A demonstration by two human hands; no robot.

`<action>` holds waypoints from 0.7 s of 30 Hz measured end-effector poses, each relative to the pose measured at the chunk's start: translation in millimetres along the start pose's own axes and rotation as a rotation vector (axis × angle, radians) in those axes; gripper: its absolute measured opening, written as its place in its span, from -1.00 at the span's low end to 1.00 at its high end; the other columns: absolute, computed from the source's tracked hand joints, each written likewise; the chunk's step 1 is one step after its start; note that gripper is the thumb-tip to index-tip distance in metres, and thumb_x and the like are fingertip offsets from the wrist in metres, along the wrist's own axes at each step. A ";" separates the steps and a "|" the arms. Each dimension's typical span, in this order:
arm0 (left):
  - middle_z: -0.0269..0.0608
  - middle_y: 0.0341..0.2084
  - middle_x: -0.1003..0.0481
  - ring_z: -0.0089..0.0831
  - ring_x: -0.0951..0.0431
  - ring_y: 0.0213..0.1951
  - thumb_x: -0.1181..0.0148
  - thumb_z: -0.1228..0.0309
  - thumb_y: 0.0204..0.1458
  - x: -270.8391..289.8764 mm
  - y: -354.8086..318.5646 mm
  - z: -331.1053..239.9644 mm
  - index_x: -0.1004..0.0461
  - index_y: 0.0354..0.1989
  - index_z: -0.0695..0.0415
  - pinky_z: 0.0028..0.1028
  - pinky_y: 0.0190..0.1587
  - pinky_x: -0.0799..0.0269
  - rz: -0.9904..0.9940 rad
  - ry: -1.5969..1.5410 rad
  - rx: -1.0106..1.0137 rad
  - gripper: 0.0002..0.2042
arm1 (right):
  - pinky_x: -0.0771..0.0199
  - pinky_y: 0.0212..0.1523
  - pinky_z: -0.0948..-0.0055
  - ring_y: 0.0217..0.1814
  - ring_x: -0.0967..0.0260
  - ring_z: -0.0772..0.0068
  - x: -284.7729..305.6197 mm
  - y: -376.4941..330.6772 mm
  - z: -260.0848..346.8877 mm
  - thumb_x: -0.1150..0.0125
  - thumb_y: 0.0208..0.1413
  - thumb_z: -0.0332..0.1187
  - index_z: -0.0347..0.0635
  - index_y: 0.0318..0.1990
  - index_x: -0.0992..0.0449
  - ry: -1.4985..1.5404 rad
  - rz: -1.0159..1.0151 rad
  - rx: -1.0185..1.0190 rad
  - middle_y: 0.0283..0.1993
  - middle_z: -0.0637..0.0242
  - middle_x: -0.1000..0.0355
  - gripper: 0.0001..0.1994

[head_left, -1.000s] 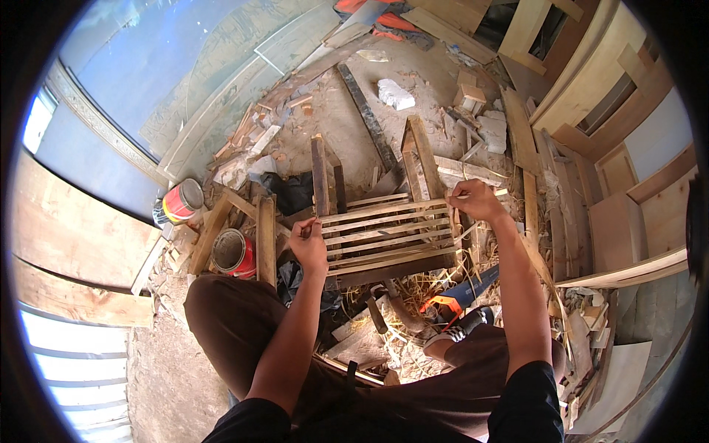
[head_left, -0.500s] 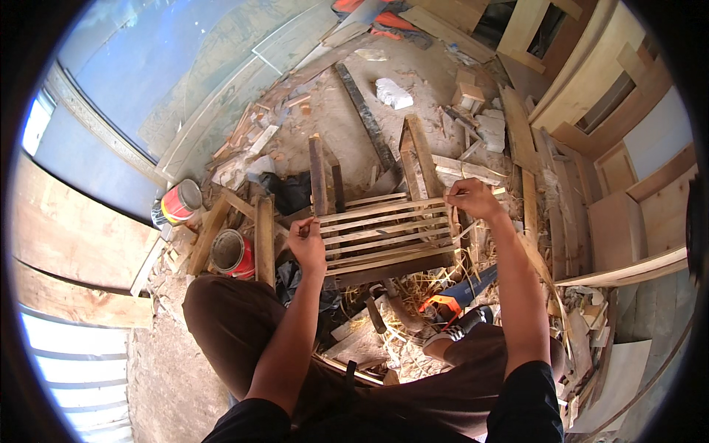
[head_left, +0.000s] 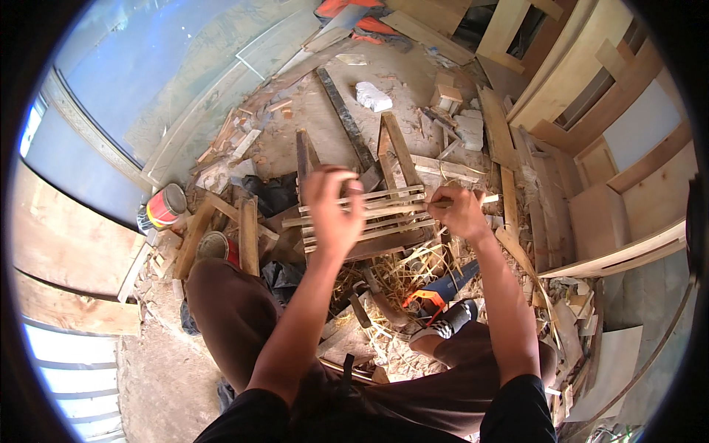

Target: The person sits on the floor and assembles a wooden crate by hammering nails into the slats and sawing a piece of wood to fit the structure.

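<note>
The right hand (head_left: 458,212) pinches a thin pale wooden slat (head_left: 394,210), which runs leftward from its fingertips across a dark-brown wooden frame topped with pale slats (head_left: 388,244). The left hand (head_left: 336,213), motion-blurred, is over the frame's left part; whether its curled fingers hold anything cannot be told. Below the right hand lies a blue-bladed, orange-handled handsaw (head_left: 449,286).

One left hand (head_left: 336,210) and one right hand (head_left: 459,212) show at the center, two in all. One slatted wooden frame (head_left: 384,244) sits there too; its slats (head_left: 391,210), partly hidden, are several, exact number unclear. Center left has two red cans (head_left: 167,206) (head_left: 233,254); lower center, one handsaw (head_left: 453,283) and one striped sneaker (head_left: 456,319); upper center, one white chunk (head_left: 373,96).
</note>
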State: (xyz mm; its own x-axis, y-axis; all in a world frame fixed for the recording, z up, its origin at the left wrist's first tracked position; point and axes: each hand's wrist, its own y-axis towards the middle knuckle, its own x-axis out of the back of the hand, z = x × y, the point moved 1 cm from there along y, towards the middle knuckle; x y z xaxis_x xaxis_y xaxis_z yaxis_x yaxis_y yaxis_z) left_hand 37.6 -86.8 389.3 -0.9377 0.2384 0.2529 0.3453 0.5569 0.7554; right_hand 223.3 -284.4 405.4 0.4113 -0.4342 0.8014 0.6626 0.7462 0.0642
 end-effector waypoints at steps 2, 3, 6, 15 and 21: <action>-0.03 -0.14 -0.61 -0.07 -0.57 0.02 -0.30 0.42 0.14 -19.1 -7.7 -27.3 -0.58 -0.13 0.11 -0.10 0.27 -0.35 0.270 -0.031 -0.032 -0.85 | -0.51 -0.04 0.29 -0.31 -0.64 0.35 -1.0 -18.6 9.7 -0.48 0.10 -0.21 -0.24 -0.30 -0.70 -0.019 0.008 -0.041 -0.36 0.20 -0.68 -0.75; 0.02 -0.13 -0.65 -0.06 -0.63 -0.02 -0.30 0.37 0.15 -26.1 -13.2 -31.7 -0.62 -0.13 0.11 -0.05 0.34 -0.32 0.476 -0.025 0.047 -0.83 | -0.42 0.05 0.30 -0.26 -0.63 0.32 -1.9 -26.3 9.5 -0.47 0.09 -0.20 -0.18 -0.30 -0.71 -0.015 -0.018 -0.022 -0.36 0.26 -0.68 -0.78; 0.04 -0.40 -0.69 0.01 -0.71 -0.28 -0.34 0.16 0.13 -40.0 -23.1 -35.8 -0.70 -0.16 0.13 -0.04 0.09 -0.55 0.830 -0.087 0.359 -0.71 | -0.28 0.18 0.29 -0.17 -0.61 0.27 6.7 -42.6 25.5 -0.47 0.07 -0.19 -0.14 -0.31 -0.71 -0.108 -0.072 -0.031 -0.35 0.29 -0.66 -0.79; 0.06 -0.53 -0.66 -0.03 -0.72 -0.36 -0.39 -0.05 0.07 -48.4 -29.6 -50.5 -0.78 -0.23 0.03 -0.04 0.01 -0.55 0.889 0.013 0.326 -0.61 | 0.04 0.37 -0.12 -0.02 -0.57 0.25 20.8 -63.2 36.4 -0.49 -0.02 -0.20 -0.02 -0.38 -0.70 -0.168 -0.148 -0.003 -0.33 0.44 -0.69 -0.85; 0.05 -0.53 -0.67 -0.04 -0.71 -0.37 -0.40 -0.01 0.07 -44.9 -27.4 -49.1 -0.79 -0.22 0.01 -0.03 0.10 -0.50 0.886 0.012 0.384 -0.65 | 0.04 0.38 -0.11 0.01 -0.55 0.26 22.2 -63.3 46.8 -0.49 -0.01 -0.21 -0.03 -0.39 -0.69 -0.207 -0.147 0.008 -0.31 0.43 -0.68 -0.85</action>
State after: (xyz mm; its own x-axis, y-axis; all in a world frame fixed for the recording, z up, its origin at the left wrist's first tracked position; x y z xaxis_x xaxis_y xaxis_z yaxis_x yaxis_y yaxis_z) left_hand 68.3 -151.8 387.0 -0.3304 0.6903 0.6436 0.9149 0.4019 0.0386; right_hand 161.1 -317.7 446.9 0.1730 -0.4263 0.8879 0.7002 0.6872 0.1935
